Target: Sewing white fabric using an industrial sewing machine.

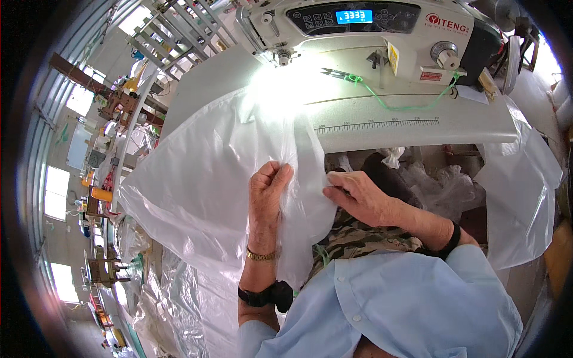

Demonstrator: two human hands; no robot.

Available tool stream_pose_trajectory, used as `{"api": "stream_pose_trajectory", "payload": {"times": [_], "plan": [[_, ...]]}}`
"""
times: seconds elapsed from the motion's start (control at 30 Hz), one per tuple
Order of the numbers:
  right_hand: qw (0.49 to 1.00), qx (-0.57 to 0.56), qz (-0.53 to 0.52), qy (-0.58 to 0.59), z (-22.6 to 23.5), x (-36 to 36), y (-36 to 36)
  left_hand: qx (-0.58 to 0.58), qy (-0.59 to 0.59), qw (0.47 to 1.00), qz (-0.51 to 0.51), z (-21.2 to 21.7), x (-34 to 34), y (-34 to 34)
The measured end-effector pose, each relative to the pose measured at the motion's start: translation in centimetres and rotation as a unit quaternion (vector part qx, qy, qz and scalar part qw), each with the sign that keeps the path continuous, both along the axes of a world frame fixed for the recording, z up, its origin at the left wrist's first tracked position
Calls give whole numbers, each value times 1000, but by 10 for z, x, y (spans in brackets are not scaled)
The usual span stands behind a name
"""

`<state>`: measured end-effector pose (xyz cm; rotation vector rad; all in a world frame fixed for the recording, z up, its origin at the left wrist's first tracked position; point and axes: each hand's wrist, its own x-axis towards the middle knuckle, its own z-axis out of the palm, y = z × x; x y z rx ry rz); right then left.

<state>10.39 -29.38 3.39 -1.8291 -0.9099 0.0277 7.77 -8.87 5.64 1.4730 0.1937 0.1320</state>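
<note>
You are pinching thin translucent white plastic sheet (203, 179) in both grips: left hand (267, 197), right hand (358, 200). Sheet is lying under white sewing machine (370, 36) on bench (418, 128); seam progress unclear.

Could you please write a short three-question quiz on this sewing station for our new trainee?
1. True or false: both hands grip the translucent plastic sheet.
2. What ties the small snips on the machine bed to the sewing machine? A) a green cord B) a red ribbon C) a metal chain
3. Fill in: the left hand wears a gold ______ on its wrist.

Key
1. True: the left hand and the right hand both pinch the sheet in front of the table edge.
2. A, the green cord.
3. Bracelet.
</note>
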Motion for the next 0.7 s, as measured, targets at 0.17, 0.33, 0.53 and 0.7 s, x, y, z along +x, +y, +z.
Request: {"api": "stream_pose_trajectory", "payload": {"times": [0.17,0.33,0.53,0.7], "plan": [[999,-18,35,-4,12,4,24,189,-47,980,-38,1,4,1],[993,-46,108,-11,17,1,36,256,-65,964,-41,3,3,3],[967,-105,153,-175,14,-4,48,249,-95,963,-46,2,3,13],[968,-51,155,-190,3,10,46,321,-40,942,-87,14,9,24]]}}
